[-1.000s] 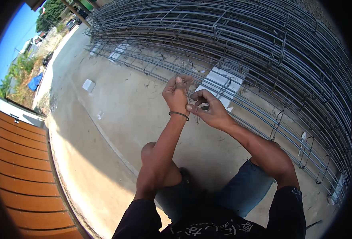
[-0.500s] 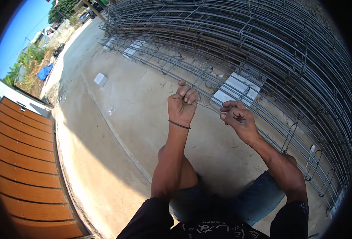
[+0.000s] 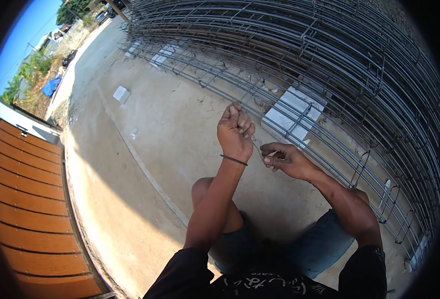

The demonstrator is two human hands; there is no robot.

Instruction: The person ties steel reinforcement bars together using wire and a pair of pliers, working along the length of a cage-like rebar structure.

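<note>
Thin wire [image 3: 258, 145] runs in a small bent loop between my two hands, in front of the rebar cage. My left hand [image 3: 236, 130] is closed around one end of it, fingers curled in toward the palm, a dark band on the wrist. Lower and to the right, my right hand [image 3: 285, 160] pinches the wire between thumb and forefinger. Just beyond both hands lies a long rebar cage [image 3: 250, 92] with square stirrups; neither hand touches it. How much wire is inside the left fist stays hidden.
Stacked rebar cages [image 3: 349, 55] fill the far and right side. White blocks [image 3: 293, 112] sit beneath the near cage, and another small white block [image 3: 121, 94] lies on the concrete floor [image 3: 165, 139]. An orange slatted panel [image 3: 28, 199] stands at the left.
My hands have come closer together, the right moving left and slightly down, the left a little right. The wire between them, stretched out before, now bends into a loop.
</note>
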